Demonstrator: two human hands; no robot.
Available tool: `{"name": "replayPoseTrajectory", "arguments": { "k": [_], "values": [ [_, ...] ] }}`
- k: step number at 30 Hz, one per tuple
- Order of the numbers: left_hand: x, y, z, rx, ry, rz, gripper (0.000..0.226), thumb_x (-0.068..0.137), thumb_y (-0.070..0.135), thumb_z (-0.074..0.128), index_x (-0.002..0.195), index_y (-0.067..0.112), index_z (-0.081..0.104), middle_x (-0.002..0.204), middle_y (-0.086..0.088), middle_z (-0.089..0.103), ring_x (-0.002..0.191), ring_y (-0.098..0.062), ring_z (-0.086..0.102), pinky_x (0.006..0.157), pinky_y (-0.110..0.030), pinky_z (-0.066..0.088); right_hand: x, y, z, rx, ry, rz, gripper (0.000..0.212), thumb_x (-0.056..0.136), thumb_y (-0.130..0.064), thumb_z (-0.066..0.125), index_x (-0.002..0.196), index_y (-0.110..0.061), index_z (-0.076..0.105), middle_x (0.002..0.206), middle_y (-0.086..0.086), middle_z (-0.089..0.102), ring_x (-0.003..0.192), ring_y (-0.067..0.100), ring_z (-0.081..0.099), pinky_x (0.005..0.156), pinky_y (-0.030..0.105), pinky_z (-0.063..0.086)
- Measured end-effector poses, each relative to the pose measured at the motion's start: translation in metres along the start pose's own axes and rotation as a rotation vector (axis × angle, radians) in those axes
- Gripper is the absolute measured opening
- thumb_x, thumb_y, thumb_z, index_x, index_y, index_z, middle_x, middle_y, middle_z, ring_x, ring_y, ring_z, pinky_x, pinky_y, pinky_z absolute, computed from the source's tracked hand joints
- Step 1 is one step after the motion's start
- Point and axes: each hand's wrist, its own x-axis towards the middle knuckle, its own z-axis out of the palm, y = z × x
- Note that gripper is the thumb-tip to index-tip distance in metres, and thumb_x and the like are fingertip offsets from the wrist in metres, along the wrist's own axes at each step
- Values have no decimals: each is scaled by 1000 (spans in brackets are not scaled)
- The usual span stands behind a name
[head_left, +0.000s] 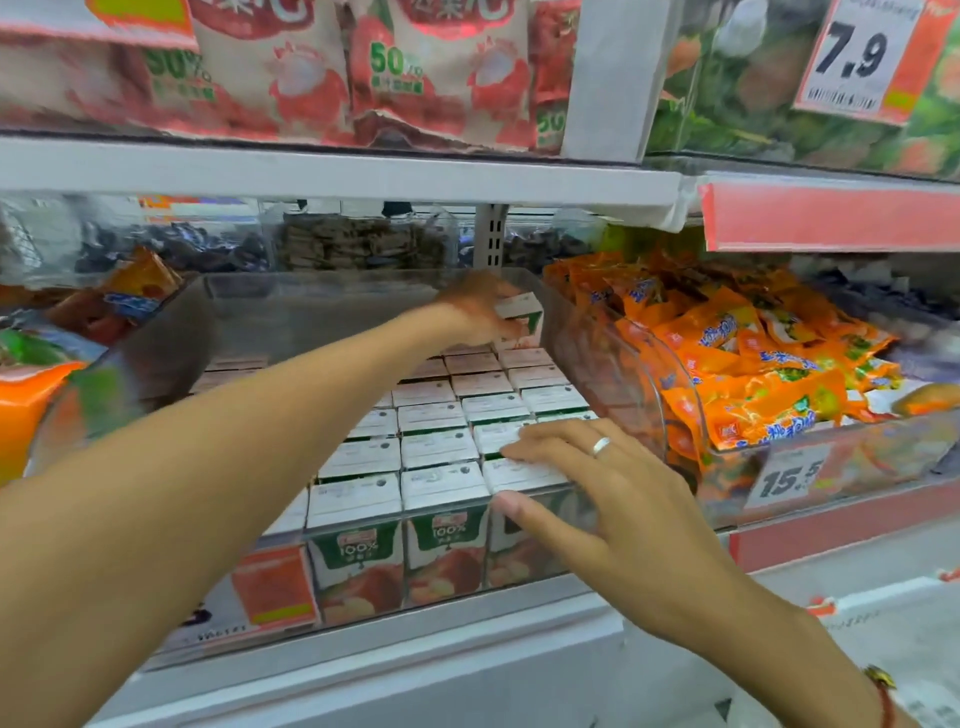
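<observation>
Item 1. Left hand (478, 306): reached across to the back right corner of the clear plastic bin (311, 306), arm stretched over the stock. Fingers were curled round one juice carton (522, 312) and clamped on it. The carton sat tilted in the grip, above the rearmost row and close against the bin's right wall.

Item 2. Right hand (597, 488): lay at the front right corner of the same bin. Fingers were straight and spread slightly apart, resting flat on the tops of the front cartons and gripping nothing. The thumb lay against the bin's clear front wall. A silver ring (601, 445) was on one finger, and a red bracelet (883, 686) was on the wrist.

Item 3. Rows of juice cartons (436, 447): white-topped, upright, packed edge to edge in the bin. The front faces were green and marked "100%" above a fruit picture. The left part of the bin lay behind the left arm.

Item 4. Orange snack packets (753, 364): heaped loose in the neighbouring clear bin, just right of the cartons. The price card (789, 475) on its front read "15.5".

Item 5. Fruit-printed pouches (441, 67): stood on the shelf above, marked "50%".

Item 6. Second price card (857, 57): hung at upper right and read "7.9".

Item 7. Dark-wrapped goods (363, 241): stacked behind the bins, too blurred to name further.
</observation>
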Motion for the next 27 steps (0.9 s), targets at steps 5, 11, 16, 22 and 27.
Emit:
{"name": "replayPoseTrajectory", "arguments": {
  "k": [5, 11, 16, 22, 27],
  "values": [
    [2, -15, 11, 97, -75, 16, 49, 94, 35, 61, 138, 16, 49, 141, -5, 51, 123, -24, 52, 90, -24, 40, 0, -1, 1, -3, 12, 1, 57, 87, -71, 28, 121, -39, 61, 123, -24, 55, 117, -6, 41, 91, 11, 29],
    [-1, -24, 19, 184, -128, 15, 38, 101, 40, 44, 132, 23, 59, 135, -4, 57, 119, -26, 53, 103, -36, 44, 2, 0, -3, 6, -23, -6, 58, 87, -72, 24, 123, -41, 58, 124, -27, 52, 120, -5, 41, 95, 17, 36],
    [3, -26, 14, 134, -58, 34, 31, 102, 27, 47, 129, 18, 61, 135, -5, 58, 115, -24, 56, 99, -34, 45, 7, 2, -6, 71, -28, 0, 56, 89, -68, 20, 119, -41, 60, 117, -29, 52, 117, -8, 40, 93, 18, 39],
    [18, -32, 11, 134, 21, -30, 35, 93, 26, 63, 125, 13, 61, 131, -6, 60, 117, -24, 57, 102, -37, 45, 6, 3, -2, 50, -28, -10, 52, 92, -63, 21, 119, -41, 59, 117, -29, 52, 115, -8, 41, 92, 15, 37],
    [34, -30, 12, 182, -125, -75, 39, 94, 34, 61, 119, 4, 65, 126, -13, 63, 108, -27, 61, 93, -32, 46, 8, 4, -2, 75, -12, 5, 39, 97, -51, 28, 115, -38, 61, 115, -26, 55, 114, -4, 43, 88, 23, 43]
  ]
}}
